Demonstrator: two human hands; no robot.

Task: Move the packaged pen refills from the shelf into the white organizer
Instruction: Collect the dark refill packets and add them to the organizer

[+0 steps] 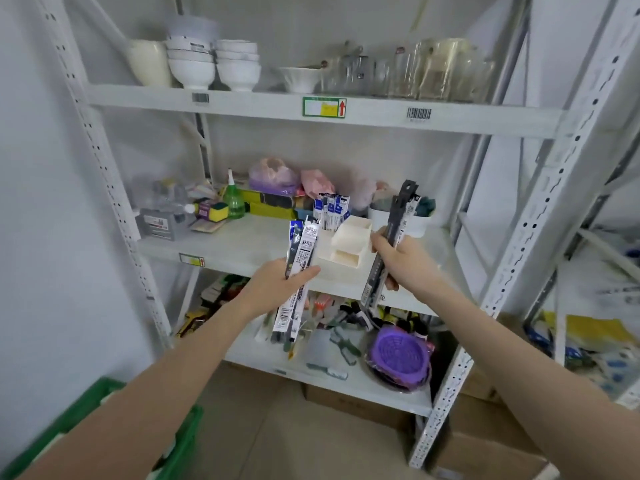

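At the front edge of the middle shelf [242, 251]: both hands hold packaged refills beside the white organizer [341, 247].

Left hand [277, 285] is clenched around a bundle of white-and-black refill packs [299, 268], held upright with a slight tilt, upper ends level with the organizer's left side and lower ends hanging below the shelf edge. Right hand [398, 258] is closed around a bundle of dark grey refill packs [394, 233], tilted (top toward the right), just to the right of the organizer. White organizer stands near the front edge, its tiered compartments open toward the camera; blue-and-white refill packs [331, 207] already stand upright in its rear section. Whether either bundle touches the organizer cannot be determined. Green spray bottle [233, 199] and sponges [211, 211] sit toward the rear left of the same shelf.
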